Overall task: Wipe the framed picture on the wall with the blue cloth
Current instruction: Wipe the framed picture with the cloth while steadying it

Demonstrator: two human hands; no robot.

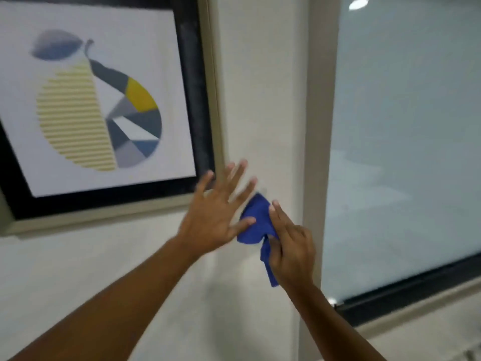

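Note:
The framed picture (200, 113) hangs on the wall at upper left: a pear print in a black mat and beige frame. A crumpled blue cloth (256, 222) is held below and to the right of the frame's lower right corner. My right hand (290, 246) grips its lower part. My left hand (218, 214) has its fingers spread, thumb resting on the cloth's left edge, fingertips near the frame's corner. The cloth is off the picture.
A cream wall (260, 100) runs between the picture and a tall frosted glass panel (406, 152) on the right, which has a beige jamb and a dark bottom rail (416, 290).

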